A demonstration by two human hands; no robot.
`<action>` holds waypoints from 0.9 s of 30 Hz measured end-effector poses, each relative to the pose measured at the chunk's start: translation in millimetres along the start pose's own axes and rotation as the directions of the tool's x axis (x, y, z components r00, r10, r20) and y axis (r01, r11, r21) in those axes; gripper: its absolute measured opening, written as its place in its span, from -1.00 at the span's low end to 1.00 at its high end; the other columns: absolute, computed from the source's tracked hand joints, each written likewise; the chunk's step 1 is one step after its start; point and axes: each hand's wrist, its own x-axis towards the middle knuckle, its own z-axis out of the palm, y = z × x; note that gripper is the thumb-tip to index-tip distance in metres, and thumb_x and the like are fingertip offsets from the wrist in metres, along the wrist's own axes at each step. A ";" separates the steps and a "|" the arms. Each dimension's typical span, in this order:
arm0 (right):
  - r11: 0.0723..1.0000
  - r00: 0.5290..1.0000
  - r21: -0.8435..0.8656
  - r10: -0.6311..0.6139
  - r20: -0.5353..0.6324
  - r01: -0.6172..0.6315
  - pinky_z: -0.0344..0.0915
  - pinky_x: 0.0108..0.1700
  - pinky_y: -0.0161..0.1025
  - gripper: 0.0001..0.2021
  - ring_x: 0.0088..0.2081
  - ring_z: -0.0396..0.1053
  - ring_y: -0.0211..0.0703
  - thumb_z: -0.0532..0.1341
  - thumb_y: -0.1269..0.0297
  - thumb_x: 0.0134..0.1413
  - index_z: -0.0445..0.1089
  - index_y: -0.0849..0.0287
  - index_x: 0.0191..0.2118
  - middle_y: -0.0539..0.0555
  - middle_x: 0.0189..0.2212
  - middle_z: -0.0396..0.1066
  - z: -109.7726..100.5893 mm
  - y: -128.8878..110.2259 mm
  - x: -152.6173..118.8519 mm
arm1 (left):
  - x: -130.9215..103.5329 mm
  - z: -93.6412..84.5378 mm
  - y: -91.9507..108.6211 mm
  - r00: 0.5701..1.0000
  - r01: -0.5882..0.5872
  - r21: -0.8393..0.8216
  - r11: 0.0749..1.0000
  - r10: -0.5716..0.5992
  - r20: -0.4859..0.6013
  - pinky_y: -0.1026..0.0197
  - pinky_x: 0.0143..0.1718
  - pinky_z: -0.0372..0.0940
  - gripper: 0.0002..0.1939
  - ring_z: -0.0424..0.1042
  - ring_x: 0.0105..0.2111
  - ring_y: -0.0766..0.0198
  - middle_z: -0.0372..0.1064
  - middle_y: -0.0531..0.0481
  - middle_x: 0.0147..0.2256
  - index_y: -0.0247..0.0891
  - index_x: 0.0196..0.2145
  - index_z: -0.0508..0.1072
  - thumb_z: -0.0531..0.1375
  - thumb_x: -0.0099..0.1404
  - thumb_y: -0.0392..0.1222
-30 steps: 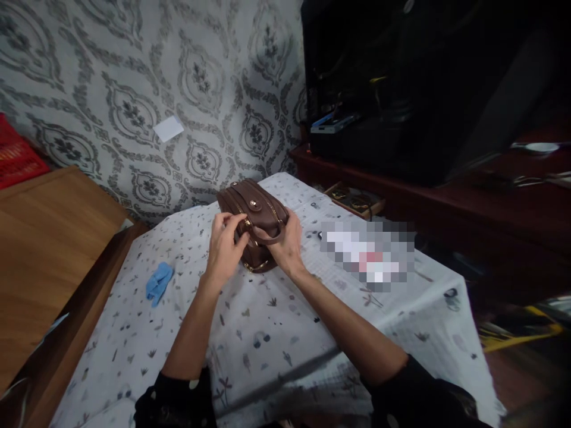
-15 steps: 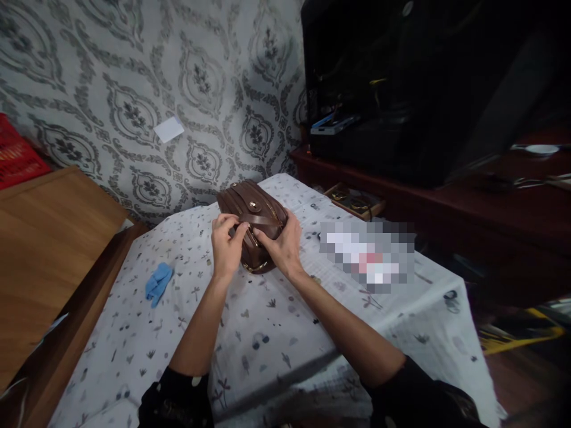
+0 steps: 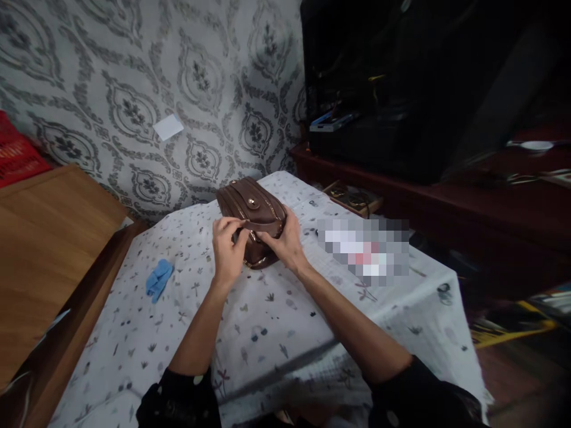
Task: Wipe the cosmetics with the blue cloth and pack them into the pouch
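A brown handbag (image 3: 263, 208) with gold zips and a round gold stud lies on the patterned cloth, its near end towards me. My left hand (image 3: 229, 246) is at the near left of the bag, thumb and fingers closed in a pinch on its brown strap (image 3: 263, 226). Around the near right side is my right hand (image 3: 291, 242), gripping the bag with the thumb close to the zip by the strap. The fingers of my right hand are mostly hidden behind the bag.
A crumpled blue cloth (image 3: 159, 280) lies left on the white tablecloth (image 3: 178, 339). To the right is a blurred-out item (image 3: 363, 249). A large black screen (image 3: 379, 89) stands on a dark red cabinet (image 3: 423, 208). A wooden panel (image 3: 53, 249) borders the left.
My left fingers have shifted slightly on the bag, and the strap now bows up more from its near end. The right hand keeps its hold. The view has tilted a little.
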 end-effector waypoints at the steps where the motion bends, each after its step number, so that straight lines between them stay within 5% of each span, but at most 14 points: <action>1: 1.000 1.000 0.006 -0.011 0.029 0.011 0.11 0.25 0.23 0.00 0.25 0.13 0.31 0.33 -0.23 -0.10 -0.02 0.18 0.36 0.33 0.22 0.17 -2.3 2.8 0.0 | -0.3 0.8 -0.3 1.000 0.025 -0.032 0.999 -0.026 -0.015 0.12 -0.05 0.29 -0.91 0.37 -0.13 0.15 0.40 -0.03 -0.27 -0.22 -0.33 0.51 0.19 0.31 -0.28; 9: 0.998 0.998 0.045 -0.037 0.043 0.035 0.12 0.26 0.26 0.04 0.26 0.12 0.32 0.37 -0.21 -0.13 -0.03 0.16 0.38 0.33 0.24 0.15 -4.3 9.0 0.6 | -5.6 5.7 -2.4 0.997 0.037 -0.079 0.996 -0.043 -0.069 0.13 -0.02 0.29 -0.91 0.38 -0.11 0.18 0.41 -0.03 -0.23 -0.23 -0.37 0.49 0.20 0.30 -0.29; 17: 0.996 0.998 0.057 -0.068 -0.004 0.068 0.15 0.23 0.23 -0.01 0.20 0.20 0.30 0.35 -0.22 -0.11 0.04 0.20 0.35 0.34 0.19 0.25 -3.6 4.6 0.9 | -14.2 8.6 -11.6 0.955 -0.286 0.076 0.955 0.291 -0.058 0.01 0.04 0.30 -0.87 0.37 -0.08 0.15 0.41 -0.06 -0.21 -0.21 -0.20 0.56 0.19 0.37 -0.29; 27: 0.997 0.998 0.065 -0.054 0.027 0.052 0.12 0.24 0.25 -0.02 0.24 0.16 0.31 0.32 -0.26 -0.06 0.02 0.18 0.36 0.35 0.23 0.20 -7.6 6.9 -0.4 | -19.9 4.0 -24.3 0.873 -0.483 0.214 0.849 0.486 0.045 -0.04 0.02 0.31 -0.76 0.38 -0.01 0.08 0.48 -0.14 -0.15 -0.19 -0.06 0.55 0.16 0.38 -0.33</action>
